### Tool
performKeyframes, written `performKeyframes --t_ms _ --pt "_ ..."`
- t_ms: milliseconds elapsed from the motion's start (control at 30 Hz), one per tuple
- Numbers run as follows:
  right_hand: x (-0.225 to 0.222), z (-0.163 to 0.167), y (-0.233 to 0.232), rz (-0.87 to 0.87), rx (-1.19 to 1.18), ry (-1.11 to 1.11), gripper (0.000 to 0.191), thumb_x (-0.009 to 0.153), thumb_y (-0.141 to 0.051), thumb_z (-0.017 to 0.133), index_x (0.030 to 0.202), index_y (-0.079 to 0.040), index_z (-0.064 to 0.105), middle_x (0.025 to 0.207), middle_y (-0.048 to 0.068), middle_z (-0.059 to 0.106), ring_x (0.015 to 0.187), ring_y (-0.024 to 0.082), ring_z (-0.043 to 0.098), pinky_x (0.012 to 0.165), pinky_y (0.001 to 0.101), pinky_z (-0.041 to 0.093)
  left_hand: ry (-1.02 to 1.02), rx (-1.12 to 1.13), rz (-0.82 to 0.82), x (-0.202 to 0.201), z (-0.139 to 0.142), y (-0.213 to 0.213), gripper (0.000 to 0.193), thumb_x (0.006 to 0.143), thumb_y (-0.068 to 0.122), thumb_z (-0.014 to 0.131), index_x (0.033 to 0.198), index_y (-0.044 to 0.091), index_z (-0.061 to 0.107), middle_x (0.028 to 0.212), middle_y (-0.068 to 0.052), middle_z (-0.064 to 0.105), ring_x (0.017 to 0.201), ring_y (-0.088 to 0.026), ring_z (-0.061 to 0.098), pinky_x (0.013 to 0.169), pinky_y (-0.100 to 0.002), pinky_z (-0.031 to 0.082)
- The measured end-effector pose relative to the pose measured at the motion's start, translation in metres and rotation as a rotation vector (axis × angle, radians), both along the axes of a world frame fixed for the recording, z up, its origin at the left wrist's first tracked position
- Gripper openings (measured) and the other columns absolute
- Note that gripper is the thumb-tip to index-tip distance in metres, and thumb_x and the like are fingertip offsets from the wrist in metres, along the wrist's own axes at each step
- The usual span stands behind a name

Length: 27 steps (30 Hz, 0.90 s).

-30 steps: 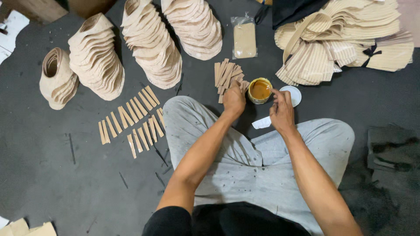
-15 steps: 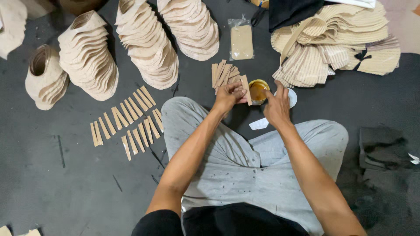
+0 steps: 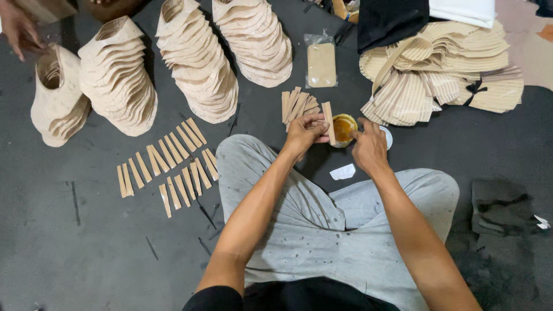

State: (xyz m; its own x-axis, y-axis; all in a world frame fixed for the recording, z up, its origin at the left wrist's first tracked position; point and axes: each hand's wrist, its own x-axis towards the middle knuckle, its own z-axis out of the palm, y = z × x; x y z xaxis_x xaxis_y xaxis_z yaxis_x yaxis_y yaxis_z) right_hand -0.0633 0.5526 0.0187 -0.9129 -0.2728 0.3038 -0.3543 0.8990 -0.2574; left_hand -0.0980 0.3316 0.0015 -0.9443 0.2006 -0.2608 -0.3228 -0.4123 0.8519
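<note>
My left hand (image 3: pixel 303 132) holds a tan strip (image 3: pixel 329 122) upright beside a small open can of amber glue (image 3: pixel 344 129). My right hand (image 3: pixel 369 148) is at the can's right side, a fingertip reaching toward the strip and the can's rim. A loose pile of the same strips (image 3: pixel 298 103) lies just behind my left hand. Two rows of several strips (image 3: pixel 167 165) are laid out on the dark floor to the left of my knee. I sit cross-legged in grey trousers (image 3: pixel 322 224).
Three long stacks of beige shoe uppers (image 3: pixel 196 60) fan across the top, a fourth at far left (image 3: pixel 55 101). Ribbed beige pieces (image 3: pixel 438 78) pile at the upper right. A clear bag (image 3: pixel 321 62), a white lid (image 3: pixel 387 137), a white scrap (image 3: pixel 343 171). Another person's hand (image 3: pixel 17 26) at top left.
My left hand has lifted a strip and brought it next to the glue can. My right hand moved from above the can to its right side. The view shifted slightly.
</note>
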Motion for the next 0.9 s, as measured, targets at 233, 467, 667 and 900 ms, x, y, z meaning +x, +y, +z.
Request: performKeyframes --t_ms 233,467,667,900 --pt "0.013 0.037 -0.002 -0.003 -0.199 -0.126 0.030 0.080 0.009 0.058 0.097 -0.008 0.076 0.117 0.007 0.068 0.111 0.026 0.063 0.091 0.0417 0.049 0.125 0.066 -0.098 0.010 0.020 0.001 0.043 0.095 0.000 0.068 0.136 -0.007 0.058 0.105 -0.012 0.070 0.091 -0.019 0.074 0.079 -0.033 0.068" --pt "0.017 0.085 -0.020 0.213 -0.864 -0.220 0.064 0.077 0.021 0.046 0.133 -0.004 0.064 0.118 0.010 0.058 0.113 0.019 0.063 0.098 0.0271 0.050 0.166 0.013 -0.179 0.020 0.044 0.000 0.051 0.094 0.000 0.069 0.142 -0.002 0.053 0.102 -0.010 0.069 0.092 -0.020 0.073 0.078 -0.035 0.066" --pt "0.013 0.100 -0.031 0.197 -0.762 -0.207 0.069 0.075 0.021 0.046 0.135 -0.007 0.065 0.117 0.010 0.057 0.110 0.021 0.063 0.097 0.0291 0.049 0.169 0.025 -0.231 0.022 0.050 0.001 0.054 0.093 0.000 0.068 0.144 0.001 0.052 0.105 -0.008 0.066 0.093 -0.021 0.072 0.078 -0.036 0.067" --pt "0.024 0.100 -0.031 0.234 -0.707 -0.155 0.065 0.071 0.020 0.044 0.123 -0.007 0.071 0.116 0.012 0.057 0.114 0.027 0.061 0.101 0.0310 0.046 0.148 0.107 -0.175 0.020 0.046 -0.002 0.053 0.096 0.002 0.066 0.146 0.001 0.050 0.106 -0.008 0.068 0.096 -0.020 0.072 0.079 -0.038 0.067"
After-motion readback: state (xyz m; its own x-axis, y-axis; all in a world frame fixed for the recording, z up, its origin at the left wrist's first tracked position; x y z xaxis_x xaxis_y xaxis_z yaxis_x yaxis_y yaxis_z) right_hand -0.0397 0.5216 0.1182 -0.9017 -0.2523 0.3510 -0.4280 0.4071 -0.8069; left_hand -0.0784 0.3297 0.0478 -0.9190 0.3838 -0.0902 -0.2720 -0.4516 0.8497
